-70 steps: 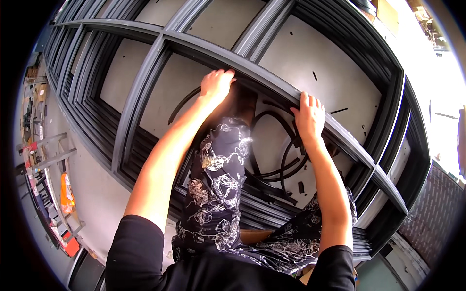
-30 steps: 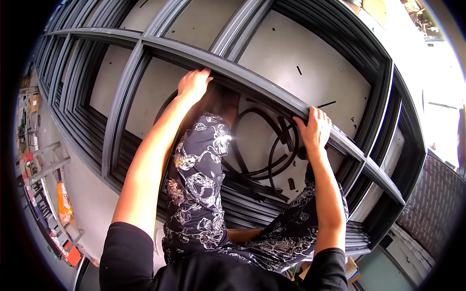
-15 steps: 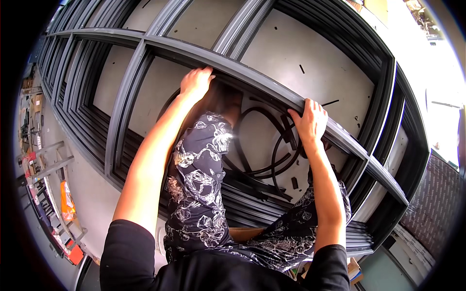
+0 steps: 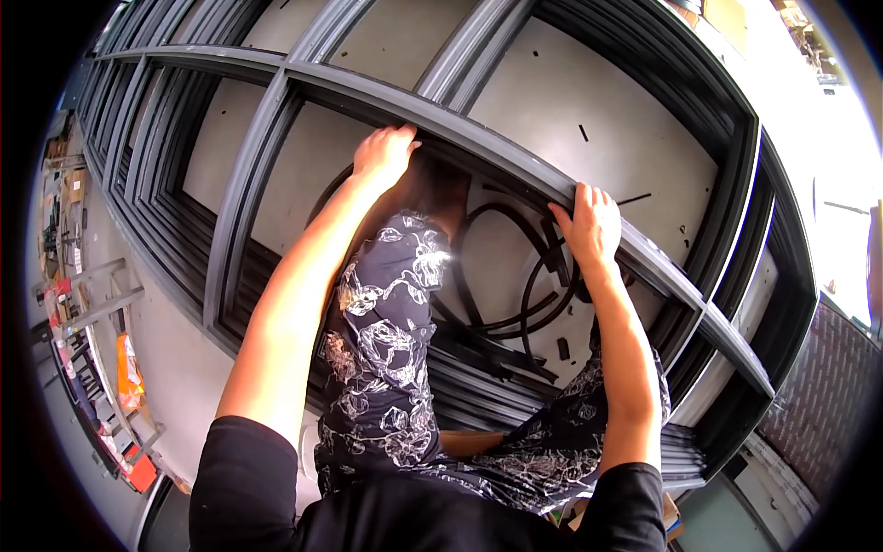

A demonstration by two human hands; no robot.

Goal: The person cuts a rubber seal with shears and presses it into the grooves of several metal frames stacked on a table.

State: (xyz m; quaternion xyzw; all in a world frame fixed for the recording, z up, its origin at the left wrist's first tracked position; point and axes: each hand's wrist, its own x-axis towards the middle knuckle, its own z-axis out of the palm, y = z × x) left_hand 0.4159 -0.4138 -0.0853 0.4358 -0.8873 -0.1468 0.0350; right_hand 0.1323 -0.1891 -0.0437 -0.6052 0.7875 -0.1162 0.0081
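Well, my left fingers [image 4: 394, 138] and right fingers [image 4: 593, 197] grip the grey bar [image 4: 497, 138] running from the stack's [image 4: 483, 391] left edge to its right, placed well apart, presumably for steadier balance.

Left fingers [image 4: 401, 135]: tips lost at the grey frame bar [image 4: 478, 138], exact hold unclear. Just below them, lower leg [image 4: 446, 191] dark, smeared; foot indistinct. Left and below right fingers [image 4: 598, 197], looped black strip [image 4: 510, 323] partly hidden behind trouser leg [image 4: 391, 304]. Dark scraps [image 4: 583, 133] beyond right fingers: too small to identify. Frame stack [image 4: 750, 175] cut by top edge, past left fingers. Far left of these, orange package [image 4: 129, 373], contents untellable.
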